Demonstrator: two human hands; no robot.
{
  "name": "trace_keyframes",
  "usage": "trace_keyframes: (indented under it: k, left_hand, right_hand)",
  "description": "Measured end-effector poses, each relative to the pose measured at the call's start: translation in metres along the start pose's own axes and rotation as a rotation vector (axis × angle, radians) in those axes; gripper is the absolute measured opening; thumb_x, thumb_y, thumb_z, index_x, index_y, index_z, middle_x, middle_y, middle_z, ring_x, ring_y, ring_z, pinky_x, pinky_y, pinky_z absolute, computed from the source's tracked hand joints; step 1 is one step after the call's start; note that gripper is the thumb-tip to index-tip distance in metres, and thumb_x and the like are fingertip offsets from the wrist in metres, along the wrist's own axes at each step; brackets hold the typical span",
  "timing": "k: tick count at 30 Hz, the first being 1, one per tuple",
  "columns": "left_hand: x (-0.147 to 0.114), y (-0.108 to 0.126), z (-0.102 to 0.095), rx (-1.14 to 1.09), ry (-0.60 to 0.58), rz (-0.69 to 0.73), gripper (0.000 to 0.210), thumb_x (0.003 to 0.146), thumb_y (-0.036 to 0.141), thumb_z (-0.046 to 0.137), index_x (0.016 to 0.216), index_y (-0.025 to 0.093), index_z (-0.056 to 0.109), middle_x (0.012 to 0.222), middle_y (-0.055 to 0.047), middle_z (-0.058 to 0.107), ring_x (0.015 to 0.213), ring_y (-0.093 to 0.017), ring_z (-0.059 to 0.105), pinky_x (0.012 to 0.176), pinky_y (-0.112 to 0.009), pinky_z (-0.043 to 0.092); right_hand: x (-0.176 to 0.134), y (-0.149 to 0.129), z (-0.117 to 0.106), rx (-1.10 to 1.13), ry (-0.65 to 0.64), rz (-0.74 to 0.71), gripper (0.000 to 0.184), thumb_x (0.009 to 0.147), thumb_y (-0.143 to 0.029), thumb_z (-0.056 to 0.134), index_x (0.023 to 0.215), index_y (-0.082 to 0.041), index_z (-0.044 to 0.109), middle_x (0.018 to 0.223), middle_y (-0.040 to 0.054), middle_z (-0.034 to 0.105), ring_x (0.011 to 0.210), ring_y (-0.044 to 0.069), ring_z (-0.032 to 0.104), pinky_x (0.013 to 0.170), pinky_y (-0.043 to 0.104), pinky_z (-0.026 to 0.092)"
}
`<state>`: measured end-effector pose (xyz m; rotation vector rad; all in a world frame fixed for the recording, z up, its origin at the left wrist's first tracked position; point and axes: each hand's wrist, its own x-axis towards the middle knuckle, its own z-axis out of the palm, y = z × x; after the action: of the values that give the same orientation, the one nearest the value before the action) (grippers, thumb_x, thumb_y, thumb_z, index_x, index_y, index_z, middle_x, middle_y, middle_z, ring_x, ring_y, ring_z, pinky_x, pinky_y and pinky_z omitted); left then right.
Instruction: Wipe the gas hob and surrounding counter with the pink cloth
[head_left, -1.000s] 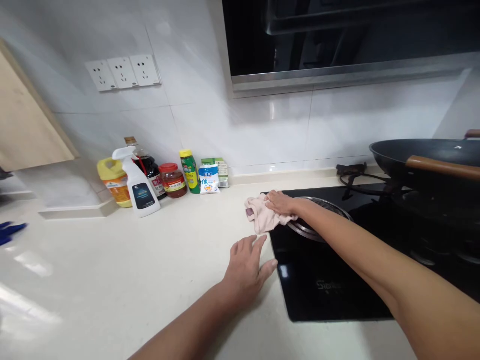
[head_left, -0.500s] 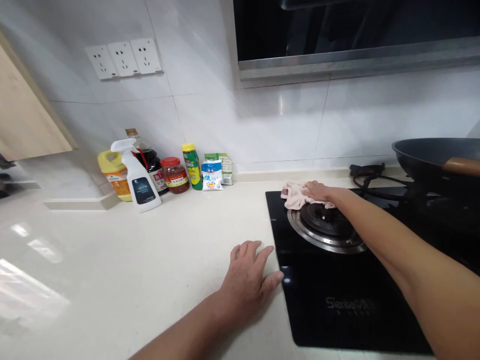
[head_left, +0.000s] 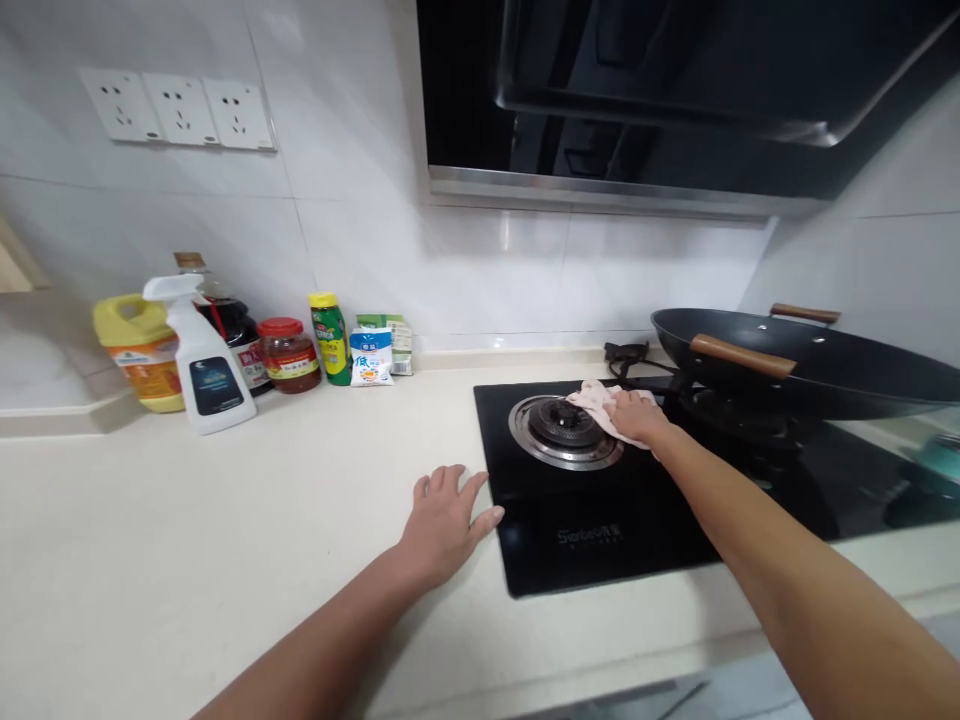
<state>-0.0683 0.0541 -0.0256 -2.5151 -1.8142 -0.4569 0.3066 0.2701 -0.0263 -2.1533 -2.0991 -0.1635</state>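
My right hand point(head_left: 634, 412) presses a pale pink cloth point(head_left: 598, 396) onto the black glass gas stove point(head_left: 540, 535), at the right side of the left burner point(head_left: 566, 425). The fingers are closed over the cloth, and part of it shows past the fingertips. On the pale countertop point(head_left: 300, 500), my left hand point(head_left: 448, 525) rests with fingers spread, holding nothing. Its thumb and index fingertips reach the stove's left edge.
A large wok point(head_left: 817, 365) with wooden handles sits over the right burner. Along the wall stand a yellow jug point(head_left: 142, 350), a white spray bottle point(head_left: 210, 370), a dark sauce bottle point(head_left: 232, 325), a red-lidded jar point(head_left: 289, 357) and a salt packet point(head_left: 371, 358). A range hood point(head_left: 600, 110) hangs above.
My right hand has slid the cloth from the burner's back edge round to its right side. The view has swung right, showing more of the wok. My left hand still rests on the countertop.
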Motion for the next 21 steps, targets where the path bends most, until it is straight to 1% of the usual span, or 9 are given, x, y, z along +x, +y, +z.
trace_keyframes:
  k: [3,6,10,14,17,19,21]
  left_hand:
    - [0.000,0.003,-0.005,-0.008,-0.034,-0.015,0.055,0.101,0.057,0.035,0.143,0.024,0.052,0.141,-0.015,0.051,0.132,-0.033,0.043,0.111,-0.055,0.032]
    - [-0.002,0.006,-0.008,-0.002,-0.043,-0.019,0.057,0.102,0.057,0.034,0.143,0.022,0.052,0.142,-0.016,0.051,0.133,-0.034,0.043,0.111,-0.055,0.031]
    - [-0.003,0.008,-0.008,0.017,-0.024,-0.021,0.056,0.101,0.058,0.034,0.142,0.024,0.052,0.141,-0.016,0.052,0.132,-0.034,0.044,0.111,-0.055,0.031]
    - [-0.002,0.010,-0.009,0.005,-0.025,-0.022,0.057,0.101,0.058,0.034,0.142,0.023,0.053,0.140,-0.016,0.053,0.131,-0.035,0.045,0.111,-0.054,0.030]
    - [-0.001,0.010,-0.008,0.000,-0.020,-0.034,0.059,0.101,0.057,0.035,0.145,0.020,0.050,0.140,-0.017,0.053,0.131,-0.035,0.044,0.111,-0.054,0.029]
    - [0.000,0.009,-0.007,-0.008,-0.008,-0.042,0.061,0.101,0.057,0.034,0.147,0.020,0.047,0.138,-0.017,0.054,0.130,-0.035,0.045,0.110,-0.053,0.030]
    - [0.001,0.007,-0.006,-0.018,0.010,-0.044,0.061,0.101,0.057,0.033,0.147,0.019,0.045,0.137,-0.016,0.055,0.130,-0.034,0.046,0.110,-0.052,0.031]
  right_hand:
    - [-0.032,-0.010,-0.006,0.013,-0.012,0.099,0.058,0.100,-0.044,0.023,0.143,-0.010,0.041,0.139,0.0269,0.049,0.129,0.037,0.050,0.101,0.055,0.039]
    - [-0.064,-0.020,-0.014,0.017,-0.006,0.101,0.053,0.101,-0.042,0.026,0.139,-0.010,0.043,0.138,0.0255,0.049,0.129,0.037,0.049,0.101,0.056,0.039]
    - [-0.106,-0.032,-0.027,0.002,-0.006,0.034,0.042,0.099,-0.036,0.030,0.130,-0.013,0.047,0.135,0.0215,0.051,0.125,0.038,0.051,0.098,0.056,0.041]
    - [-0.142,-0.049,-0.038,-0.018,0.001,-0.089,0.033,0.098,-0.033,0.034,0.121,-0.018,0.051,0.128,0.0163,0.055,0.120,0.034,0.053,0.098,0.052,0.041]
    - [-0.165,-0.068,-0.044,-0.014,0.018,-0.182,0.034,0.100,-0.040,0.033,0.120,-0.019,0.051,0.129,0.0158,0.055,0.120,0.033,0.052,0.099,0.049,0.040]
    - [-0.179,-0.083,-0.049,-0.002,0.024,-0.247,0.041,0.101,-0.051,0.033,0.119,-0.020,0.052,0.130,0.0154,0.055,0.121,0.033,0.050,0.099,0.047,0.040]
    - [-0.194,-0.101,-0.055,0.038,0.028,-0.333,0.049,0.098,-0.063,0.038,0.118,-0.021,0.053,0.130,0.0149,0.055,0.121,0.033,0.050,0.098,0.046,0.040]
